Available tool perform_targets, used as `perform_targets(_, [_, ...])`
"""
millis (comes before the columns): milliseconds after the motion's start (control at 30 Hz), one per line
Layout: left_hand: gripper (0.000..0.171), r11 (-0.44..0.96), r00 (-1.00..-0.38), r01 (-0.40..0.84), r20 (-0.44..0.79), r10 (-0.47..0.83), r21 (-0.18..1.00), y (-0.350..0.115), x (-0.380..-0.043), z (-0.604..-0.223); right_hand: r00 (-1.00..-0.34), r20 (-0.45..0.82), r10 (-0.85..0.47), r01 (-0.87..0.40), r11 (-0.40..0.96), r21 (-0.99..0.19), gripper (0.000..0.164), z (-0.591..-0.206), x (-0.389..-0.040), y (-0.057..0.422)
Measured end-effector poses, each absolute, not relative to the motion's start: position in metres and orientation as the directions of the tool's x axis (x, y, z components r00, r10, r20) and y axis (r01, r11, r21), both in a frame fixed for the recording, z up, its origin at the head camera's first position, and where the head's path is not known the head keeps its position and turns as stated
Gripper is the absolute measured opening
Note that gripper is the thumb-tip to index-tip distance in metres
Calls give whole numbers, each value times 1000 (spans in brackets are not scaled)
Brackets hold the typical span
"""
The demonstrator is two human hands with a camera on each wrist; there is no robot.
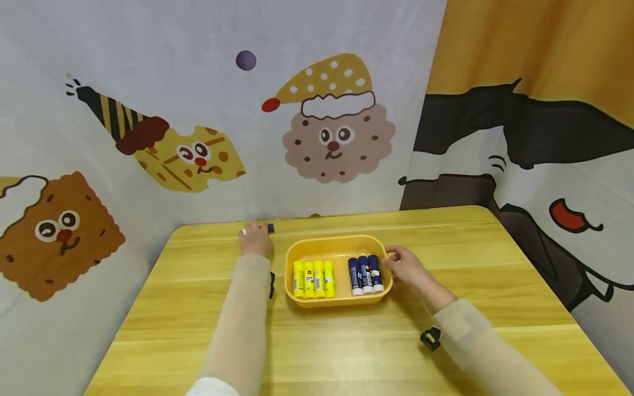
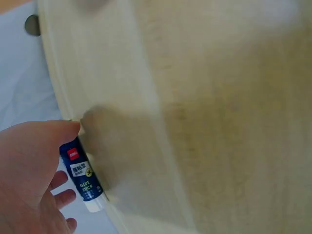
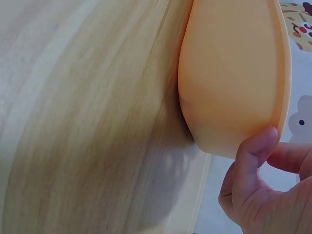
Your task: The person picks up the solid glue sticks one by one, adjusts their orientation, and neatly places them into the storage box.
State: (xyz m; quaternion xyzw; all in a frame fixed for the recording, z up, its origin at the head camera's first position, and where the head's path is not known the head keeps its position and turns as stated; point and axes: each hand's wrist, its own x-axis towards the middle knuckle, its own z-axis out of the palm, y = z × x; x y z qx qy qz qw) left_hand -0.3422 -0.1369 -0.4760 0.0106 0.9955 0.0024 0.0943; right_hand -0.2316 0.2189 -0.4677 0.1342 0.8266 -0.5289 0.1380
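At the table's back edge, my left hand (image 1: 255, 240) holds a dark blue glue stick (image 2: 80, 170) with a white end, thumb on one side and fingers behind it. A yellow-orange plastic tray (image 1: 322, 302) stands to the right of that hand. My right hand (image 1: 407, 265) pinches the tray's right rim between thumb and fingers; the right wrist view shows the tray's outer wall (image 3: 234, 73) beside the thumb. Inside the tray, several yellow glue sticks (image 1: 314, 279) lie side by side at the left, and three dark blue glue sticks (image 1: 365, 274) lie at the right.
The wood-grain table (image 1: 337, 346) extends around the tray. Along its back hangs a pale curtain (image 1: 198, 49) with cartoon prints, close behind the left hand. Another printed curtain (image 1: 545, 126) hangs at the right side.
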Motion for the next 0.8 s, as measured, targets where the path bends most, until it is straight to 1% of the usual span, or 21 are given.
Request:
perform_targets(267, [65,999,-985,26,-167,33,44,-135,-342,-480,-928,-363,77,363,394,-844,40,-469,-232,220])
perform_targets(467, [60,988,-988,35,-146,57,150,-147,-345,-491,-927,-366,80,366,391,-844,41,-469,-232,219])
perform_targets(600, [48,984,-990,37,-130,60,175,-148,-341,-492,-929,-363,76,363,384,-849,41,-468,-230,219])
perform_targets(700, [41,980,-994,37,-90,55,197,-149,-338,-491,-931,-359,70,358,378,-854,40,-469,-230,220])
perform_targets(800, [44,968,-997,33,-54,48,251,-152,-339,-490,-932,-355,71,355,378,-855,40,-469,-231,219])
